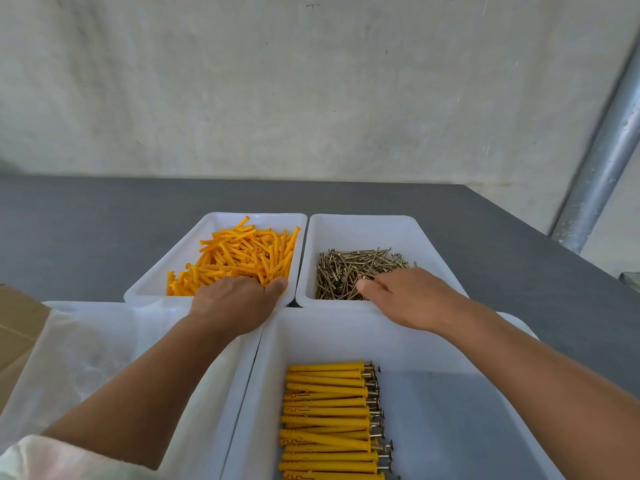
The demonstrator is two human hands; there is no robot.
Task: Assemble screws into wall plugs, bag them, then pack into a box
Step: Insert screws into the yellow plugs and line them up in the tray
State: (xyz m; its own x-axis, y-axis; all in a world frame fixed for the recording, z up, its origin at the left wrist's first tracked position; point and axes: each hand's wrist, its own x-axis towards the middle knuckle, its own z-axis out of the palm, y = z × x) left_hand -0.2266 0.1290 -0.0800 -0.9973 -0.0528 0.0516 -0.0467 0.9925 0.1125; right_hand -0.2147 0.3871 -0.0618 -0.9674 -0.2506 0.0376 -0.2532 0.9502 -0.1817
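Loose orange wall plugs fill a white tray at centre. My left hand reaches into its near end, fingers down among the plugs and hidden; whether it holds one cannot be told. Brass screws lie heaped in a second white tray to the right. My right hand reaches into that heap, fingertips hidden among the screws. A near white tray holds a neat row of several assembled plugs with screws.
A tray with clear plastic bags sits at the near left. A brown cardboard box shows at the left edge. The grey table runs back to a pale wall, with a metal pole at the right.
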